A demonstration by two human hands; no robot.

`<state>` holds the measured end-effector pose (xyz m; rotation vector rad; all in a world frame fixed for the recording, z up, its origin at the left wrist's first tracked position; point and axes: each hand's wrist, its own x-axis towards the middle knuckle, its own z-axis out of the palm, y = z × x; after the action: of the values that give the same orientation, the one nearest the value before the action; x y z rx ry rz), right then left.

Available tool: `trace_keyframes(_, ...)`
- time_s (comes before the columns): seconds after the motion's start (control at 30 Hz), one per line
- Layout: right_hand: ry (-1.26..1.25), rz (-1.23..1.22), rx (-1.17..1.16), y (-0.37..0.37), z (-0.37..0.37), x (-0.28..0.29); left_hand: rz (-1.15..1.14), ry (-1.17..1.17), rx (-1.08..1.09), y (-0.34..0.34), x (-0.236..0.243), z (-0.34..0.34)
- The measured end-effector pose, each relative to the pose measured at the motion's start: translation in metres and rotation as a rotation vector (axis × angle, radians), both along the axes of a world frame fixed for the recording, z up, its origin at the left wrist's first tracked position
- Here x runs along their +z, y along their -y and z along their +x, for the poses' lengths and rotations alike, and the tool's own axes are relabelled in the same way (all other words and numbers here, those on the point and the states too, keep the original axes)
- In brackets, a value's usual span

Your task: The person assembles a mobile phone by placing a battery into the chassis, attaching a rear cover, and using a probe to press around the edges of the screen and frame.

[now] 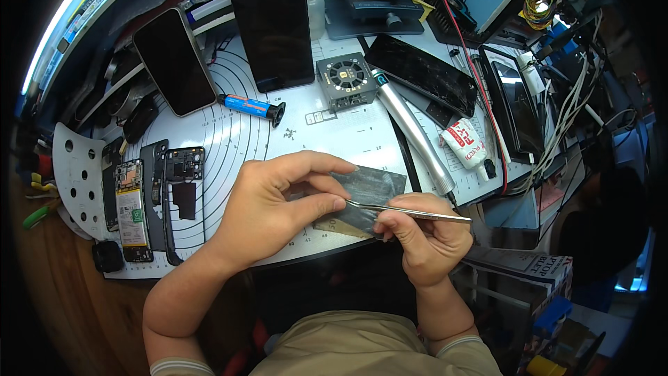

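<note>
A pair of slim metal tweezers (424, 214) lies across my right hand (428, 237), pinched between thumb and fingers. The bent tip points left and meets the thumb tip of my left hand (278, 198). My left thumb and curled middle finger close around that tip, while the index finger reaches out above it. Whether a small part sits there too is hidden. Under both hands is a dark grey sheet of sandpaper (379, 184) with pale scuff marks; its brownish lower edge shows below the tweezers.
An opened phone (132, 212) and phone frames lie left on the white work mat (236, 125). Beyond are two dark phones (271, 28), a blue syringe (250, 107), and a small fan unit (346, 78). Rightward lie a silver rod-shaped tool (414, 132), a white tube (465, 143) and cables (557, 146).
</note>
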<state>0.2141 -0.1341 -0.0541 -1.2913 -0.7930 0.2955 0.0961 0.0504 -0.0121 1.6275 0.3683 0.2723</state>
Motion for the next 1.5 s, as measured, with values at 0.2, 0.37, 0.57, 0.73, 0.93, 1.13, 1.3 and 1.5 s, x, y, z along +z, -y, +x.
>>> trace_keyframes(0.2,0.391,-0.038,-0.140,0.004,0.004,0.003,0.408,0.117,0.038,-0.002,0.002,-0.001)
trace_keyframes(0.37,0.533,-0.101,-0.238,0.011,-0.001,-0.005,0.812,0.184,-0.056,0.020,0.016,-0.009)
trace_keyframes(0.57,0.538,-0.085,-0.247,0.005,-0.006,-0.016,0.792,0.226,-0.108,0.047,-0.023,-0.028)
trace_keyframes(0.73,0.552,-0.078,-0.252,0.004,-0.005,-0.020,0.818,0.292,0.016,0.054,-0.034,-0.026)
trace_keyframes(0.93,0.570,-0.067,-0.270,0.002,-0.006,-0.019,0.922,0.248,-0.004,0.054,-0.032,-0.025)
trace_keyframes(1.13,0.609,-0.042,-0.290,-0.004,-0.008,-0.021,0.898,0.297,0.069,0.054,-0.041,-0.026)
trace_keyframes(1.3,0.515,-0.039,-0.311,-0.001,-0.007,-0.020,0.908,0.283,0.028,0.053,-0.039,-0.026)
trace_keyframes(1.5,0.483,-0.057,-0.286,0.001,-0.009,-0.017,0.876,0.307,0.044,0.053,-0.040,-0.028)
